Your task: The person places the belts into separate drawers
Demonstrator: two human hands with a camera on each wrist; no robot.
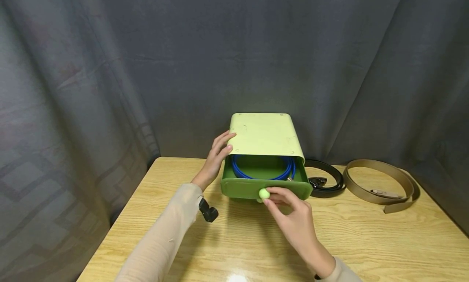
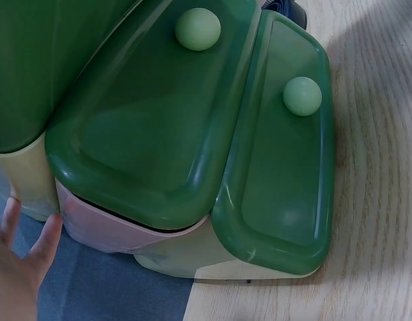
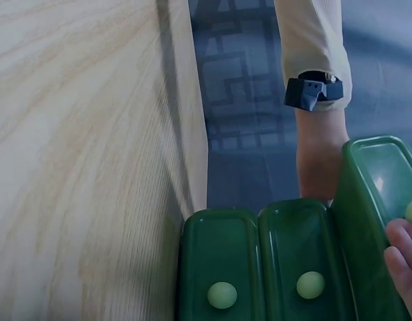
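Observation:
A small drawer cabinet with a pale yellow-green top stands on the table. Its green top drawer is pulled partway out, and a coiled blue cable lies inside. My right hand pinches the drawer's round light-green knob between thumb and fingers. Against the cabinet's left side rests my left hand, its fingers extended along the upper edge. Below, in the left wrist view, the middle drawer and the bottom drawer are closed, each with a round knob.
To the cabinet's right, a coiled black belt with a dark buckle lies on the wooden table. Beside it is a loosely coiled tan belt. A grey curtain hangs behind the table and along its left side.

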